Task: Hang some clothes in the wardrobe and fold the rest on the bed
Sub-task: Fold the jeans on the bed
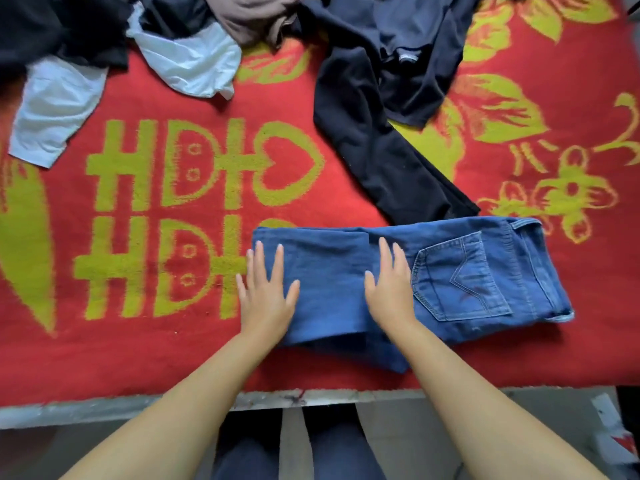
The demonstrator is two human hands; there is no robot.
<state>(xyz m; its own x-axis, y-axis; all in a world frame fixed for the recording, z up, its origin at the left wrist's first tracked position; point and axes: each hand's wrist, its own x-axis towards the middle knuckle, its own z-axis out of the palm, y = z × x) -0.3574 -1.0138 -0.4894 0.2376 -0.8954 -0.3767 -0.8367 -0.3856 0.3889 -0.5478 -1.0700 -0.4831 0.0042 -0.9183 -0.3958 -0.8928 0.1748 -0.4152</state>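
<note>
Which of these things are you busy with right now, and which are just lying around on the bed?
Busy with:
- blue jeans, folded over, lying flat
- left hand and right hand, both pressing flat on them

Lying around, waiting their turn:
- black trousers
- navy top
- white shirt
- brown garment
- red blanket under it all
</note>
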